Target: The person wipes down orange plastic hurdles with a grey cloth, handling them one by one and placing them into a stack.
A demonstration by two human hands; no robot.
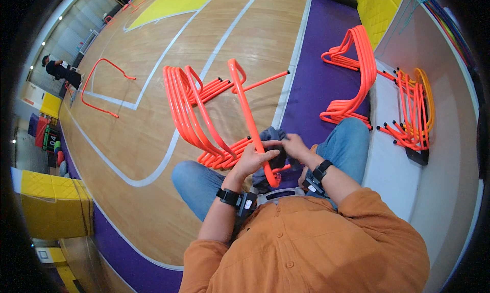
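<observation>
An orange training hurdle [246, 105] stands tilted in front of me, its top bar running toward my lap. My left hand [254, 158] is closed around the near part of that bar. In my right hand [295, 145] is a bunched dark grey cloth [271, 134], just right of the bar. The cloth lies close against the hurdle; whether it touches is partly hidden by my left hand. Left of this hurdle, a row of several nested orange hurdles [172, 101] stands on the wooden floor. A grey plastic handle [281, 194] shows between my legs.
More nested orange hurdles [367, 67] stand on the purple floor strip at right. Orange and yellow hurdles [411, 109] lie on a white ledge [394, 174] by the wall. One hurdle [85, 86] stands apart at left. A person [63, 69] stands beyond it, near yellow padding [49, 105].
</observation>
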